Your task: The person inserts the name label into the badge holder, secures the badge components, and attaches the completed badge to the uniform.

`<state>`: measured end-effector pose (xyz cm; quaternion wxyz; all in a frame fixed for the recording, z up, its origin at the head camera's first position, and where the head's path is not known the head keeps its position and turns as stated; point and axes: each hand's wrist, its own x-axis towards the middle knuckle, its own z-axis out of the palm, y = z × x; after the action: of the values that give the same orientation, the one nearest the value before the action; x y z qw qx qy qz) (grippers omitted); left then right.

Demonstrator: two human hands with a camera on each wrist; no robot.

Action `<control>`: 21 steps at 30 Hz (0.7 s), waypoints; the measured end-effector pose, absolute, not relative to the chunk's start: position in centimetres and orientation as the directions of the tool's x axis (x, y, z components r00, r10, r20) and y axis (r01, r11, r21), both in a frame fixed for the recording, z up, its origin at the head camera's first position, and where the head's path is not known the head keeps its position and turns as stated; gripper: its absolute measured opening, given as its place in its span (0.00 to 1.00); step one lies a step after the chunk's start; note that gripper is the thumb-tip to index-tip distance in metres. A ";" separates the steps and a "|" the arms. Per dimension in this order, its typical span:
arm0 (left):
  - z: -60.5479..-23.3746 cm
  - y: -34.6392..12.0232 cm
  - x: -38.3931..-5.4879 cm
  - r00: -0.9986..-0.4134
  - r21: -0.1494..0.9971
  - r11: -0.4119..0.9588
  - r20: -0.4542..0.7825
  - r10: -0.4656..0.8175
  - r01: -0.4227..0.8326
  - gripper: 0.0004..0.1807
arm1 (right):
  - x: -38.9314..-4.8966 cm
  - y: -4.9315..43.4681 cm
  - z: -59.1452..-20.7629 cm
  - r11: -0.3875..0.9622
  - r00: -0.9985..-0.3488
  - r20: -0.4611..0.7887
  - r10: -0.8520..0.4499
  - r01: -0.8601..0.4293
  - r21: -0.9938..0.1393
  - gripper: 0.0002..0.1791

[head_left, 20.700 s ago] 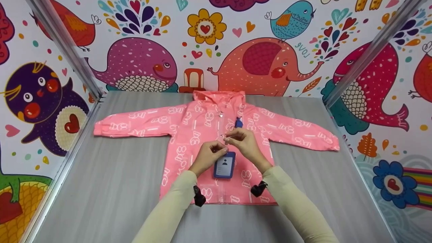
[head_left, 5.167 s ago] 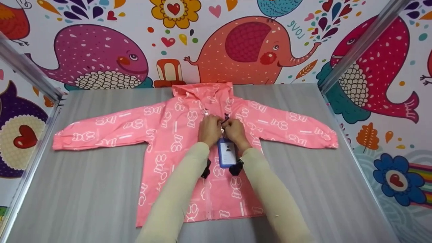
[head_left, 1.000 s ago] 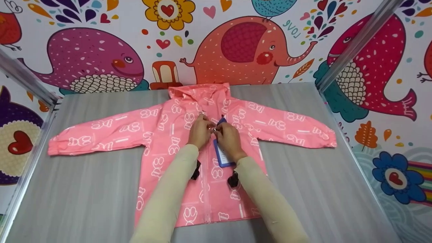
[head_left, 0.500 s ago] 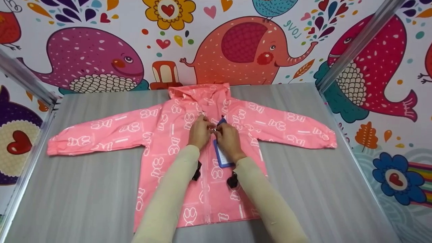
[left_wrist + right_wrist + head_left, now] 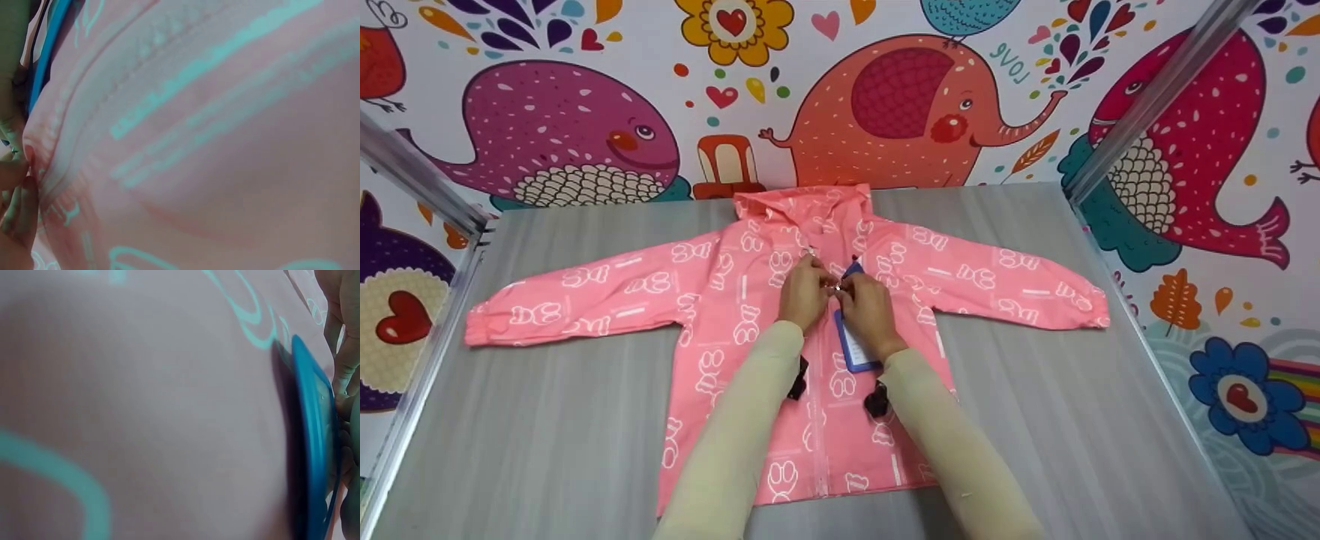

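A pink hooded jacket with white outline prints lies spread flat, hood at the far end and sleeves out to both sides. My left hand pinches a fold of its front near the zip, and the gathered cloth also shows in the left wrist view. Facing it, my right hand pinches a small shiny metal clip, fingertips close to the left hand's. A blue badge holder lies tilted on the jacket, partly hidden under the right hand; its blue edge fills part of the right wrist view.
The grey wood-grain table extends around the jacket. Behind it stands a white wall printed with cartoon animals, with metal frame posts at the corners. A dark wrist camera hangs beneath the right sleeve.
Compared with the oldest frame, both hands have moved up toward the collar. Since about five seconds ago they have shifted slightly left, and the right hand now covers more of the badge. The last second shows almost no motion.
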<state>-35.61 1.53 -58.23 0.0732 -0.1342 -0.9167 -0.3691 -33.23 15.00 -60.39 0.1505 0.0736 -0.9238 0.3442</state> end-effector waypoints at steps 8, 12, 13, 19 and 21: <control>-58.3 1.5 -35.8 -0.959 0.666 0.690 0.200 0.200 0.283 0.06 | -33.2 14.9 -60.3 0.761 -0.945 0.325 -0.036 -0.236 -0.605 0.04; -58.2 1.4 -35.9 -0.967 0.686 0.682 0.175 0.184 0.254 0.06 | -33.2 14.9 -60.1 0.757 -0.953 0.300 -0.029 -0.217 -0.616 0.04; -58.2 1.5 -35.9 -0.969 0.693 0.677 0.169 0.181 0.247 0.06 | -33.2 14.9 -60.1 0.756 -0.955 0.296 -0.028 -0.214 -0.619 0.04; -58.3 1.5 -35.9 -0.974 0.708 0.670 0.149 0.168 0.224 0.06 | -33.3 14.9 -60.2 0.754 -0.956 0.293 -0.023 -0.209 -0.622 0.04; -58.4 1.5 -36.0 -0.974 0.704 0.673 0.156 0.167 0.228 0.06 | -33.3 14.9 -60.1 0.754 -0.954 0.299 -0.025 -0.214 -0.620 0.04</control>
<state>-35.97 1.50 -58.37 0.0393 -0.1082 -0.9137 -0.3899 -33.30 14.86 -60.14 0.1373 0.0646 -0.9265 0.3444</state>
